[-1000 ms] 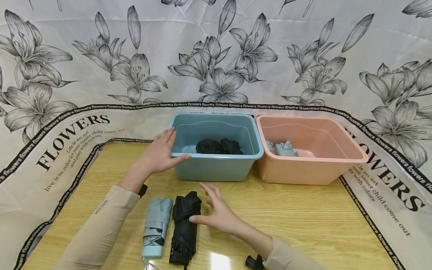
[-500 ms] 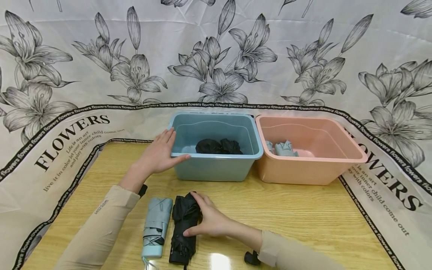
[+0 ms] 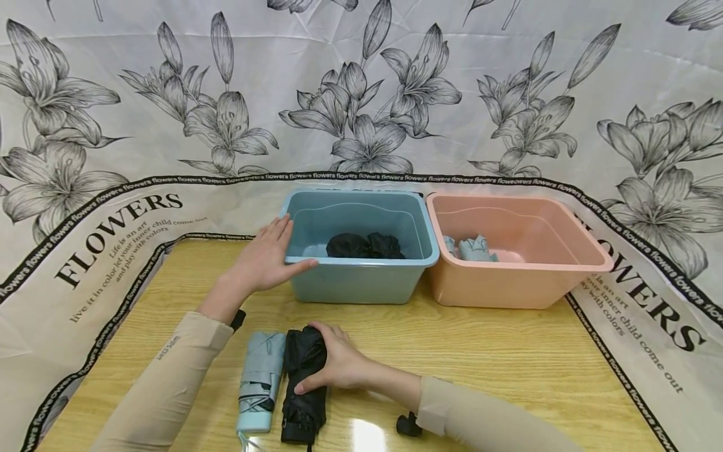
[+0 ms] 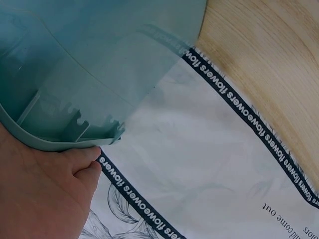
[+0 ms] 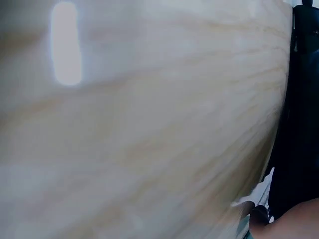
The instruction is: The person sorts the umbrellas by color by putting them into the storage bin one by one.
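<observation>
A black folded umbrella (image 3: 304, 408) lies on the table with its handle end towards me. My right hand (image 3: 334, 363) grips its upper part, thumb over the near side and fingers round the far end; the fingertips are partly hidden. In the right wrist view the dark umbrella (image 5: 301, 114) fills the right edge. Just left of it is a light blue folded umbrella (image 3: 262, 370) with a wrist cord. My left hand (image 3: 264, 256) rests with straight fingers on the left rim of a blue plastic bin (image 3: 361, 285). The left wrist view shows that hand (image 4: 45, 189) against the rim.
Two dark bundles (image 3: 364, 245) lie inside the blue bin. To its right stands a pink bin (image 3: 508, 289), touching it, with light blue folded cloth bundles (image 3: 476, 248) inside. A flower-printed cloth (image 3: 361, 94) hangs behind the wooden table (image 3: 480, 351).
My right hand has come down from above the black umbrella, moved left and taken hold of it. The umbrella has shifted slightly left, closer to the light blue one. My left hand has stayed put.
</observation>
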`<state>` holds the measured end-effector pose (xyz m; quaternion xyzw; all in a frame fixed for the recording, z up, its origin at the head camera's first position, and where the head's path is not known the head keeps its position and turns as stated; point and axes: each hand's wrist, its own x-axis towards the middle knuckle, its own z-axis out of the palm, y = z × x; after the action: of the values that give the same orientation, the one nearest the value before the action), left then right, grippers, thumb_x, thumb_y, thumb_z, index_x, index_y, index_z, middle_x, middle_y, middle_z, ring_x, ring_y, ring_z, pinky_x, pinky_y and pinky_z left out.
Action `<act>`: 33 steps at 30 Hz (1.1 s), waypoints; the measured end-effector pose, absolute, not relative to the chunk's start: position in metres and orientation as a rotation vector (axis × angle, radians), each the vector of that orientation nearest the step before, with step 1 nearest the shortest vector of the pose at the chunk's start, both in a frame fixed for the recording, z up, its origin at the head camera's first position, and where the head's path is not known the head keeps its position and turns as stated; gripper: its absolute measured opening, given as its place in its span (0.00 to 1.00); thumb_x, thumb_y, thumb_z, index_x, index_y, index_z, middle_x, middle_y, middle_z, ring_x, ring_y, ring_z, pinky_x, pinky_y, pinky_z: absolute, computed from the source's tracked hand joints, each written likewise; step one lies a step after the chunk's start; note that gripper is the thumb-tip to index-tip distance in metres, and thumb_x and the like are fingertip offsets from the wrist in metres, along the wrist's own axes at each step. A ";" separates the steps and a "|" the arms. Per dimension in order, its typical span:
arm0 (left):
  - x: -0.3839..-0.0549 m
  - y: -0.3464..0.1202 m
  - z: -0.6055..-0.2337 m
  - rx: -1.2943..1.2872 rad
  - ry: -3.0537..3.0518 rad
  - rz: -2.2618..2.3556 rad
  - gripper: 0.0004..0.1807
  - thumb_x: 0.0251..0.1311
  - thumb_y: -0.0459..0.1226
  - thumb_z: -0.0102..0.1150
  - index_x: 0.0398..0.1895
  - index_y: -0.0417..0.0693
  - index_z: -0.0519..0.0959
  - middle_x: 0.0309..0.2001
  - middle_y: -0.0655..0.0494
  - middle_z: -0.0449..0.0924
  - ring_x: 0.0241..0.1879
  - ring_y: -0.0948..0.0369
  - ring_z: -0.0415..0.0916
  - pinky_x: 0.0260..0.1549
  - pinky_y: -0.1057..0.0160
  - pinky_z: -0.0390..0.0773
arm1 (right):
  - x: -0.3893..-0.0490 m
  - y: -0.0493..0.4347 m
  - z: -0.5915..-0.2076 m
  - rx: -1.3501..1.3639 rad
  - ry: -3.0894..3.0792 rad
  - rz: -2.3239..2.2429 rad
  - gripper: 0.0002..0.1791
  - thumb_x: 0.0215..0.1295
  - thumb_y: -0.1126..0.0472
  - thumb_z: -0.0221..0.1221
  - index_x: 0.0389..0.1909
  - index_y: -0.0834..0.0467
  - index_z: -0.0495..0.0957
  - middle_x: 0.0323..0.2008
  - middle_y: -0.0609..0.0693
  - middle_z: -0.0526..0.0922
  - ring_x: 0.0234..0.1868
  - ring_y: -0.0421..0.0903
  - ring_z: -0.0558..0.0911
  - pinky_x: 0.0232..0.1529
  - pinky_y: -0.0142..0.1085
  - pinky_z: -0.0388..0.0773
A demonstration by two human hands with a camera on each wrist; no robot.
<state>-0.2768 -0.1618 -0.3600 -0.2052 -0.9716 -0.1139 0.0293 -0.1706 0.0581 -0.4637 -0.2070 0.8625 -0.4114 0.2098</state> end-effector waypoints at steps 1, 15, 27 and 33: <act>-0.277 -0.162 -0.360 -0.632 -2.996 -0.348 0.61 0.68 0.72 0.46 0.83 0.34 0.43 0.84 0.38 0.38 0.83 0.41 0.38 0.80 0.42 0.44 | -0.170 0.057 -0.464 -0.580 2.396 -1.163 0.63 0.47 0.45 0.82 0.81 0.51 0.56 0.70 0.58 0.64 0.72 0.61 0.64 0.68 0.61 0.68; -0.277 -0.162 -0.361 -0.628 -2.993 -0.335 0.61 0.68 0.73 0.46 0.83 0.34 0.43 0.84 0.39 0.38 0.82 0.41 0.39 0.80 0.41 0.45 | -0.157 0.055 -0.453 -0.608 2.320 -1.395 0.55 0.48 0.57 0.82 0.76 0.45 0.61 0.64 0.53 0.59 0.66 0.55 0.67 0.66 0.55 0.71; -0.277 -0.162 -0.361 -0.630 -2.990 -0.344 0.61 0.67 0.73 0.46 0.83 0.34 0.44 0.84 0.38 0.39 0.83 0.42 0.38 0.80 0.41 0.45 | -0.151 0.081 -0.444 -0.648 2.336 -1.563 0.53 0.48 0.58 0.82 0.74 0.42 0.64 0.69 0.53 0.58 0.69 0.56 0.66 0.67 0.59 0.68; -0.277 -0.162 -0.361 -0.622 -2.995 -0.346 0.61 0.67 0.73 0.46 0.83 0.34 0.44 0.84 0.38 0.39 0.83 0.42 0.38 0.80 0.42 0.44 | -0.152 0.095 -0.423 -0.665 2.281 -1.747 0.52 0.50 0.61 0.81 0.74 0.42 0.64 0.72 0.51 0.56 0.72 0.52 0.60 0.72 0.57 0.59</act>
<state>-0.2775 -0.1617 -0.3611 -0.2020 -0.9724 -0.1124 0.0316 -0.1515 0.0953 -0.4227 -0.2245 0.7699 -0.5896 0.0959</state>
